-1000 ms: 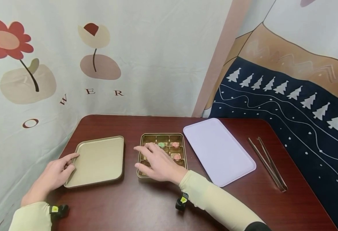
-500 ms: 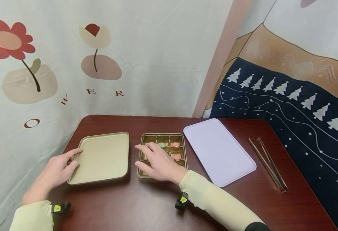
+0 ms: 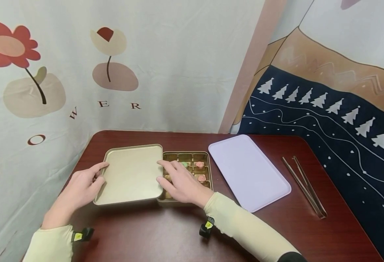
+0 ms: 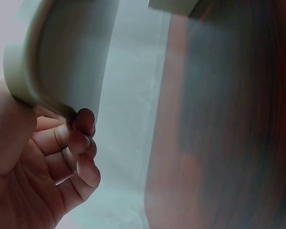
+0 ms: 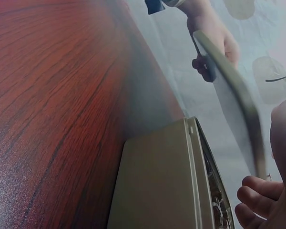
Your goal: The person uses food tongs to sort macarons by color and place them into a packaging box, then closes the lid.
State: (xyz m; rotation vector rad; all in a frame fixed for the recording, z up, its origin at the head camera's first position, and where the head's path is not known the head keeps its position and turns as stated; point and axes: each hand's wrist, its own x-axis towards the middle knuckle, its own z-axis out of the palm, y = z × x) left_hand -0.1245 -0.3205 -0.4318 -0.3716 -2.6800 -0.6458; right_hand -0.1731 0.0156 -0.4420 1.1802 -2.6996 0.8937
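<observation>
My left hand (image 3: 83,187) grips the left edge of a pale gold square lid (image 3: 129,174), thumb on top and fingers curled below. In the right wrist view the lid is held up above the gold box (image 5: 152,181), tilted in that view. Its right edge meets the fingertips of my right hand (image 3: 183,182), whose thumb and fingers are spread, hovering over the box. Inside the box are gold compartments with small pieces, among them a green one (image 3: 184,164) and a pink one (image 3: 201,178). Lid and hand hide the box's left part.
A pale lilac tray (image 3: 249,173) lies slanted on the dark red table (image 3: 192,236), right of the box. Farther right are metal tongs (image 3: 305,187). Patterned cloth hangs (image 3: 185,65) behind the table.
My left hand has carried the lid rightward from the table's left side until it overlaps the box's left edge. My right hand has stayed over the box, nearly still.
</observation>
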